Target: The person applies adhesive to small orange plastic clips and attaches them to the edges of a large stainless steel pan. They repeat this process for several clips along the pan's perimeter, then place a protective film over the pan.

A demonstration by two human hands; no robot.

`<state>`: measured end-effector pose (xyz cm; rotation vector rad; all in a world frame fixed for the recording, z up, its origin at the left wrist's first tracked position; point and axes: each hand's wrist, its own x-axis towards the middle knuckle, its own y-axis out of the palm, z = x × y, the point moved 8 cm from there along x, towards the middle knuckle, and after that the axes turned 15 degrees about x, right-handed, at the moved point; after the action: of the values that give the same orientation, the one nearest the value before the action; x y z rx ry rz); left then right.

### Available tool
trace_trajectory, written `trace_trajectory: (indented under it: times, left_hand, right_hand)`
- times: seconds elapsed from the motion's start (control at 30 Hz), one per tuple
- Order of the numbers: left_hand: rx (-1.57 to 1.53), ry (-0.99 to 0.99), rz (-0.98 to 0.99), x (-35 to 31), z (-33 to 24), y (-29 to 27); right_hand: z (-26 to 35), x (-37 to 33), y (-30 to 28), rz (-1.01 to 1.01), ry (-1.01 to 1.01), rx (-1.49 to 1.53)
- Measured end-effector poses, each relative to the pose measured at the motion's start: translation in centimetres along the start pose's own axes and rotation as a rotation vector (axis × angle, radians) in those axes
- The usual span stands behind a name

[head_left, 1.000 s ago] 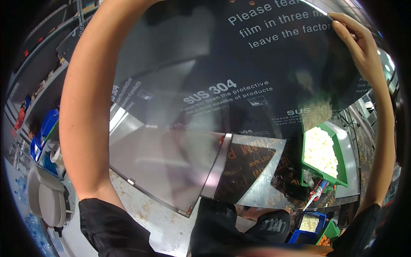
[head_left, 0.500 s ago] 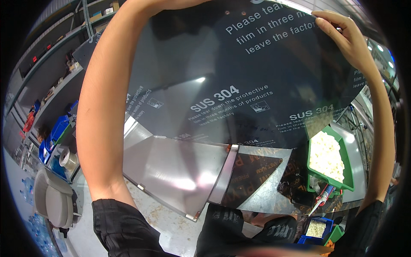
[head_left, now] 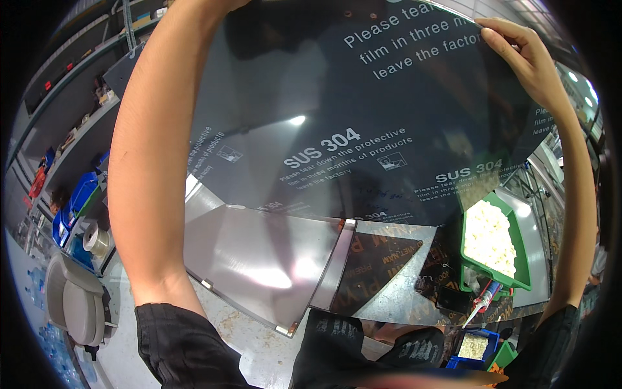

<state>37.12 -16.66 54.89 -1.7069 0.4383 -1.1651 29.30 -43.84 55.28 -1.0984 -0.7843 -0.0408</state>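
A large dark metal sheet (head_left: 259, 97), covered in printed protective film, stands raised in front of me and fills the upper middle. My right hand (head_left: 521, 55) pinches its upper right edge between thumb and fingers. My left arm reaches up along the sheet's left side. Only a bit of my left hand (head_left: 233, 4) shows at the top rim, its fingers cut off. Beneath the sheet's lower edge lie a bare shiny metal panel (head_left: 253, 249) and, right of it, a work surface partly covered by dark printed board (head_left: 372, 269).
A green bin (head_left: 523, 275) of pale small pieces stands at the right, with a caulking tube (head_left: 484, 298) beside it. Below is a blue bin (head_left: 494, 338). At left are a grey chair (head_left: 81, 305), a wire spool (head_left: 97, 241), shelves (head_left: 65, 139) and blue bins (head_left: 81, 194).
My left hand has slipped mostly out of the top of the view, and the left arm sits slightly further left. The right hand keeps its hold; the sheet has barely shifted.
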Motion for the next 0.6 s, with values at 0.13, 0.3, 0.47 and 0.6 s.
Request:
trace_trajectory:
  times: [0.13,0.3,0.47,0.6]
  left_hand:
    - [0.000,-0.081,0.003,1.0,0.4,0.5]
    - [0.019,-0.150,0.034,0.9,0.8,0.4]
    - [0.070,-0.149,0.045,1.1,0.6,0.4]
    - [-0.081,-0.165,0.157,1.0,1.7,0.5]
  right_hand:
    - [-0.1,-0.1,0.1,0.014,0.004,0.026]
    - [-0.2,0.0,-0.1,0.009,0.000,0.000]
    - [-0.4,0.0,-0.2,0.006,-0.005,-0.010]
    - [-0.7,0.0,-0.4,-0.005,0.013,-0.021]
